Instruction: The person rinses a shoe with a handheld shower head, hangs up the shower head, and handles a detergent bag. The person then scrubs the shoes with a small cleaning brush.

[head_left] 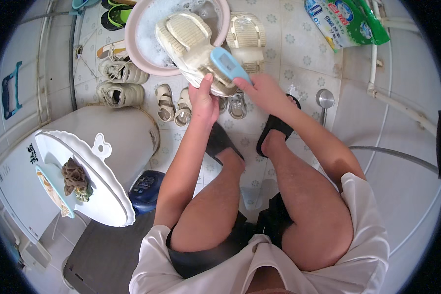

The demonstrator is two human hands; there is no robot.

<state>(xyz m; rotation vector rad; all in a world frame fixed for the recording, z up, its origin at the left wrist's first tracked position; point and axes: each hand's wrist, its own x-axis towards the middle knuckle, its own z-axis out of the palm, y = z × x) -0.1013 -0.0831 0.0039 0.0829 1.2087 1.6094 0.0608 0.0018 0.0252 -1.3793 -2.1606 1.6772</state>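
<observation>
My left hand (204, 100) is closed on the heel end of a white shoe (183, 36), which is held with its ridged sole facing up, partly over the basin. In my right hand (263, 93) is a light blue scrubbing brush (225, 62), laid against the heel part of that sole; its bristles are hidden. A second pale shoe (246, 36), also sole up, sits just right of the basin. Behind the held shoe, the pink basin (131, 36) contains sudsy water.
Left of the basin stand white sneakers (120, 95) and black-and-green clogs (117, 17). Beige sandals (165, 103) lie below it. A green-and-white detergent bag (350, 24) leans by pipes (402, 105) at right. A metal floor drain cover (324, 98) lies right of my feet. A white scalloped tray (100, 171) is at left.
</observation>
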